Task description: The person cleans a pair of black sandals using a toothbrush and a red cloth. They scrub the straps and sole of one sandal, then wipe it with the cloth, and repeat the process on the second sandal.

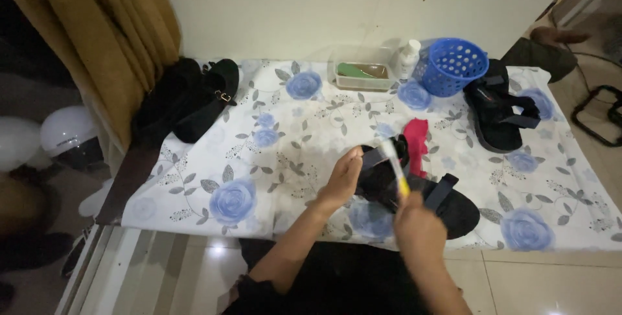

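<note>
Looks like we're in someone's home, down on the floor of a lived-in room. We've got glossy floor tiles (538, 282), a plain painted wall (337, 4) and a mustard curtain (103, 36) hanging in the corner. A rose-print cloth (285, 140) is spread right on the floor, with sandals (499, 111), a blue plastic basket (451, 65) and a black bag (188, 98) lying around, plus a white helmet (68, 130) off to the side.

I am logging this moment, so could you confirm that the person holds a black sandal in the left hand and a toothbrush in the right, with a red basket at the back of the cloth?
Not quite: the head view shows the basket is blue, not red. The left hand does hold the black sandal, and the right hand holds the toothbrush.
</note>
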